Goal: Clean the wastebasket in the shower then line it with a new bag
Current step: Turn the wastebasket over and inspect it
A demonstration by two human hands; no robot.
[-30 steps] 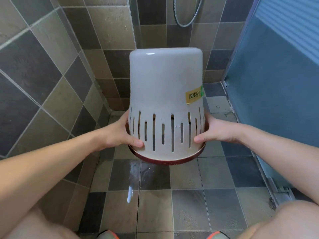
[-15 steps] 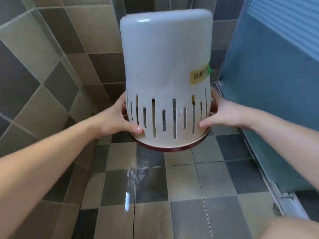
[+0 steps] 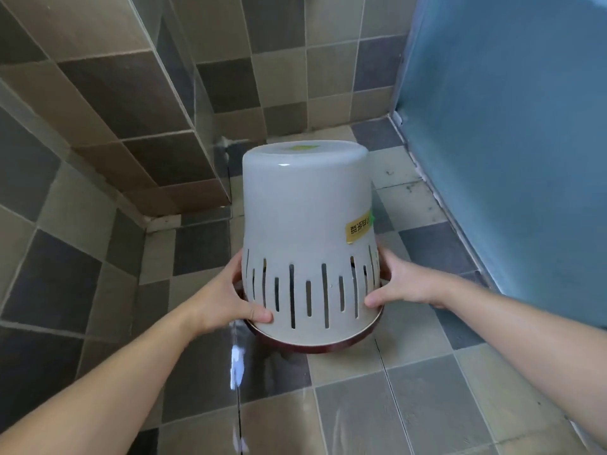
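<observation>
Here the wastebasket hung inverted above the wet shower floor, left hand and right hand each gripping its slotted wall near the rim. Best practice, I judged: keep both grips firm and level, letting water drain downward.

A floor of beige, grey and dark square tiles, wet with a glinting streak, meets a wall tiled in brown and grey and a blue frosted panel on the right.
</observation>
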